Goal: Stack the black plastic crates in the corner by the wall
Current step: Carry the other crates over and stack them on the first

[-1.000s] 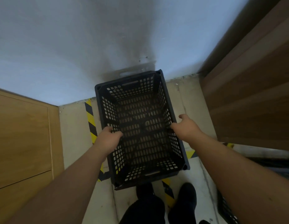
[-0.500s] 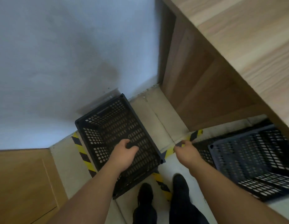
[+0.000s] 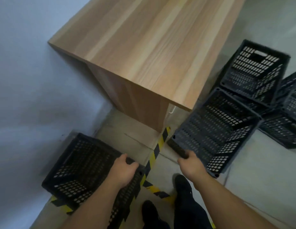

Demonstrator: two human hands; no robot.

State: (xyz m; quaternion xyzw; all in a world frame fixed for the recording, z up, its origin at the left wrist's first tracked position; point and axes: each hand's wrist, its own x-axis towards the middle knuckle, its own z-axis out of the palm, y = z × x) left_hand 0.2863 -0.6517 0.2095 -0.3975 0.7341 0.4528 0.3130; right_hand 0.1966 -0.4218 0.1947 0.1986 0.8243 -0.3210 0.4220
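**Both hands on crate rims, one crate at the wall, others beside the table**

Obs. 1: Corner crate [image 3: 81,164], black perforated plastic, sits open side up on the floor at about 7 o'clock in the frame, its far side close against the pale wall [image 3: 28,83]. It stands partly over a strip of yellow-and-black hazard tape [image 3: 158,146] that runs along the floor [image 3: 259,171].

Obs. 2: Left hand [image 3: 123,173] rests on the right-hand rim of the corner crate, fingers curled over the edge, gripping it.

Obs. 3: Right hand [image 3: 191,164] is at about 5 o'clock, closed around the near rim of a second crate [image 3: 215,129]. Motion blur softens the fingers, so how firm the grasp is cannot be read with confidence; contact with the rim looks definite.

Obs. 4: The second crate is tipped, near-left corner toward the tape, lying just right of the wooden table [image 3: 152,47], which fills the frame from 12 to 2 o'clock.

Obs. 5: A third crate [image 3: 254,71] sits at 2 o'clock, touching the far end of the second. More black crates [image 3: 286,119] lie at 3 o'clock, jumbled against each other at the frame edge.

Obs. 6: Two dark shoes [image 3: 182,184] at 6 o'clock, between the two gripped crates.
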